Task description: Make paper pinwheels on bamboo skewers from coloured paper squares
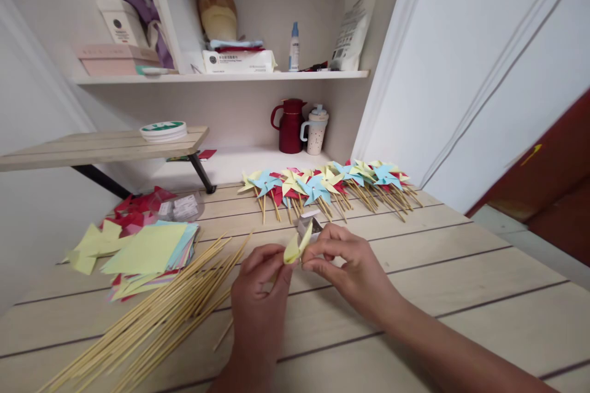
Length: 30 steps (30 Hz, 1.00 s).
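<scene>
My left hand (260,279) pinches a folded piece of yellow paper (291,249) between thumb and fingers, just over the table. The paper stands up in curled flaps. My right hand (343,255) is closed in a pinch at the paper's right edge; a tiny thing shows at its fingertips, too small to name. Right behind the paper sits a small open box (310,221), partly hidden by it. Beyond lies a row of finished paper pinwheels (316,187) in yellow, blue and red on thin sticks.
Loose wooden sticks (170,313) lie at left, beside stacked coloured paper squares (142,249), yellow cut paper (94,245) and a clear plastic box (187,206). A raised wooden stand (101,144) holds a white round container (163,131). A red jug (291,126) and a cup (317,130) stand behind.
</scene>
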Available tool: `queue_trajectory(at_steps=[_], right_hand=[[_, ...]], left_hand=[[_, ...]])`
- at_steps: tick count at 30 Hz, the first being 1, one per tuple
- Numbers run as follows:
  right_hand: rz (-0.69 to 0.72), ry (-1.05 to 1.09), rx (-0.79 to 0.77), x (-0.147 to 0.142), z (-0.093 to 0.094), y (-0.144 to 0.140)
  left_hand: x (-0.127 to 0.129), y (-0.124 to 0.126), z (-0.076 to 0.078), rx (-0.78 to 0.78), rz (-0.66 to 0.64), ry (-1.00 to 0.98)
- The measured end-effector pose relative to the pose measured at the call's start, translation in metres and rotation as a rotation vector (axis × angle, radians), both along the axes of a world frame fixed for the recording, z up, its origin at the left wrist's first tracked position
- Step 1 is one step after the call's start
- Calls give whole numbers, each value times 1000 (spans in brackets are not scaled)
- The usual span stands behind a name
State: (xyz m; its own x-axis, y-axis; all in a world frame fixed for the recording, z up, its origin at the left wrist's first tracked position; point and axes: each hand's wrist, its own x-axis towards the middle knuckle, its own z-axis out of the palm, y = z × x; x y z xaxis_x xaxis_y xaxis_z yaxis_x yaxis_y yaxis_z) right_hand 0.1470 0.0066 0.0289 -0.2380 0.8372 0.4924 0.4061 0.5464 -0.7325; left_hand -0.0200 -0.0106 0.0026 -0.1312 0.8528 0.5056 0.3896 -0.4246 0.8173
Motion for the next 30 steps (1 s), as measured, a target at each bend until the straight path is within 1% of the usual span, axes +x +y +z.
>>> queue_trajectory(at_steps=[7, 11, 14, 18, 20, 24, 28, 30], right_hand=[[24, 112, -174, -1, 4, 0], [23, 152, -268, 1, 7, 2], [23, 181, -315, 3, 9, 4], [10, 202, -321, 6, 10, 7], [18, 223, -331, 7, 9, 8], [14, 265, -314, 10, 7, 11], [-44, 280, -275, 14, 8, 14], [-51, 258, -261, 14, 9, 14]], left_hand=[[4, -3, 6, -74, -13, -139], [3, -3, 9, -90, -28, -158], [4, -5, 9, -84, -17, -165], [10, -11, 7, -50, -29, -137], [14, -13, 5, -56, -45, -117], [16, -9, 2, -153, -69, -121], [6, 2, 1, -266, 11, -245], [1, 6, 0, -301, 37, -293]])
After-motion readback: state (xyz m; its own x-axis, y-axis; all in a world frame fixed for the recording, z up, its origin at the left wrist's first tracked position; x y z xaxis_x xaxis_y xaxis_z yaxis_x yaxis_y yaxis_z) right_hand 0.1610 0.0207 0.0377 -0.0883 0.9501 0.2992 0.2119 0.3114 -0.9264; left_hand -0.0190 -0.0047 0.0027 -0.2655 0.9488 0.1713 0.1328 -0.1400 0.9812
